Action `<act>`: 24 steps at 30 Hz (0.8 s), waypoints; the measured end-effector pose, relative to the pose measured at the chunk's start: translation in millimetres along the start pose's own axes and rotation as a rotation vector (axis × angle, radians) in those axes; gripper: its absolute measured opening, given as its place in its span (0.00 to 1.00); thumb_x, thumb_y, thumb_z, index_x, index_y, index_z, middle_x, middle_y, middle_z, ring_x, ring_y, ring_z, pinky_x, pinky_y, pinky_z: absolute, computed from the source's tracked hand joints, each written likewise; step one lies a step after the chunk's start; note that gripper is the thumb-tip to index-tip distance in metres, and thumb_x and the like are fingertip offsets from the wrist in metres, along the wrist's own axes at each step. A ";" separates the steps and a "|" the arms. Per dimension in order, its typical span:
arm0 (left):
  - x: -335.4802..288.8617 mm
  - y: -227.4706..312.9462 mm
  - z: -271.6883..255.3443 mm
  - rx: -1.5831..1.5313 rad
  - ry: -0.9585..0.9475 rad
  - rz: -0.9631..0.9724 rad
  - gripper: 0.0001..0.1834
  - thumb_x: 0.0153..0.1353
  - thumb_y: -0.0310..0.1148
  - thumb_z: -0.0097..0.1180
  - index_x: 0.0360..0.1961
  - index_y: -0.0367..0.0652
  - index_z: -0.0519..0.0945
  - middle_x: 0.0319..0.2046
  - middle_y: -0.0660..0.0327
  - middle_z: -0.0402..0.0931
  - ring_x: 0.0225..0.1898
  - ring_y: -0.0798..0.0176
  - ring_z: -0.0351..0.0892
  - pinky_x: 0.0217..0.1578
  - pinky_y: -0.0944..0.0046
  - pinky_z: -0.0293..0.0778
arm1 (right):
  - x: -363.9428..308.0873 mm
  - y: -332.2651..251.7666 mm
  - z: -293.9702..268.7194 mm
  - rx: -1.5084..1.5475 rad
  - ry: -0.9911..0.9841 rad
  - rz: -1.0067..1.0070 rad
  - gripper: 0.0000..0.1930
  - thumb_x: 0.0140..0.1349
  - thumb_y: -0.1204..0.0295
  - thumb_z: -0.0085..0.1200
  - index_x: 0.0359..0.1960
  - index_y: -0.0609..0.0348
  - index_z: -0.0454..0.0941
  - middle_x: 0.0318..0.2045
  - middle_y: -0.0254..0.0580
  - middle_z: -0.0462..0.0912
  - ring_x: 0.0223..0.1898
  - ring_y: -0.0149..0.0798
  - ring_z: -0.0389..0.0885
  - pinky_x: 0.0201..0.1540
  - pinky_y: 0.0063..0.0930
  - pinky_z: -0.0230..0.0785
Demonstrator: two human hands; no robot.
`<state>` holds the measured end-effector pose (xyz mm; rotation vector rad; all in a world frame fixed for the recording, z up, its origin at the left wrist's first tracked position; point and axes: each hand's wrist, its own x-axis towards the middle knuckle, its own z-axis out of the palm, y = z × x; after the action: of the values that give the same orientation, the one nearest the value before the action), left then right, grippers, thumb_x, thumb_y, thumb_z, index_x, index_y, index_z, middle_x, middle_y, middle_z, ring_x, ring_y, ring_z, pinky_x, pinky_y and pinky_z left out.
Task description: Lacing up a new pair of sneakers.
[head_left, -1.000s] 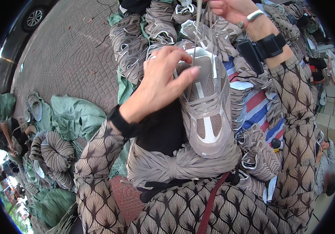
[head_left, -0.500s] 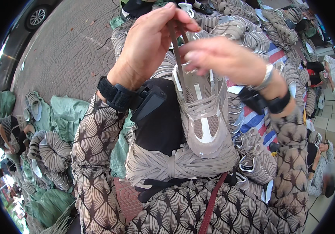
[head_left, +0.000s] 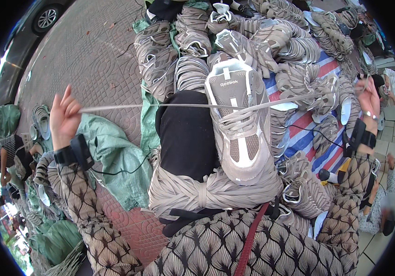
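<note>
A grey-beige sneaker (head_left: 244, 158) with white trim rests on my lap, its toe toward me and its tongue upright. Its flat shoelace (head_left: 160, 105) is partly threaded through the lower eyelets and stretches taut to both sides. Far to the left, my left hand (head_left: 66, 115) pinches one lace end. My right hand (head_left: 368, 97), out at the right, grips the other end between its fingers. Beneath the toe lies a thick bundle of beige laces (head_left: 179, 191), tied round its middle. Black cloth (head_left: 186, 133) covers my leg beside the shoe.
Rows of similar sneaker uppers (head_left: 153, 60) cover the ground ahead and to the right, partly on a striped sheet (head_left: 298, 131). Green sacking (head_left: 114, 156) lies at the left. A parked car (head_left: 34, 27) stands far left. Other people (head_left: 11, 158) sit at both sides.
Both hands have swung wide apart from above the shoe, left hand to the left, right hand to the right. The lace, earlier raised in loops, is now drawn out straight sideways.
</note>
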<state>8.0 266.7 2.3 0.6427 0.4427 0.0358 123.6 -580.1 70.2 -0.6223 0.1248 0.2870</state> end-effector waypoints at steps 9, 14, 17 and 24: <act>-27.8 38.2 -242.6 0.192 0.789 0.121 0.10 0.69 0.30 0.41 0.45 0.39 0.73 0.18 0.70 0.58 0.13 0.73 0.49 0.18 0.70 0.54 | -135.4 -161.0 -136.8 -0.359 0.689 -0.570 0.14 0.65 0.83 0.44 0.51 0.62 0.71 0.24 0.31 0.66 0.29 0.28 0.66 0.44 0.31 0.69; -33.7 -35.5 -56.9 1.052 0.511 0.182 0.16 0.66 0.32 0.49 0.53 0.39 0.74 0.37 0.60 0.82 0.15 0.78 0.59 0.17 0.76 0.60 | -59.8 36.8 -48.4 -0.735 0.519 -0.261 0.20 0.65 0.75 0.49 0.59 0.62 0.67 0.37 0.31 0.72 0.28 0.23 0.68 0.33 0.15 0.65; -31.5 -100.3 36.3 1.238 0.129 0.258 0.17 0.66 0.30 0.48 0.55 0.37 0.72 0.36 0.60 0.83 0.15 0.81 0.60 0.14 0.79 0.57 | -25.3 123.7 35.2 -0.974 0.129 -0.020 0.14 0.65 0.69 0.51 0.51 0.61 0.76 0.29 0.23 0.73 0.22 0.17 0.60 0.22 0.12 0.53; -44.5 -196.6 119.1 1.209 -0.453 0.118 0.08 0.66 0.26 0.49 0.43 0.33 0.74 0.32 0.60 0.82 0.21 0.79 0.73 0.21 0.78 0.69 | -3.2 270.7 156.6 -1.408 -0.230 0.116 0.08 0.62 0.71 0.55 0.35 0.63 0.81 0.23 0.23 0.76 0.23 0.16 0.67 0.25 0.12 0.58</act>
<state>-3.8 33.2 -11.1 1.8180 -0.0708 -0.2843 43.4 -278.7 46.6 -1.9700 -0.3063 0.5483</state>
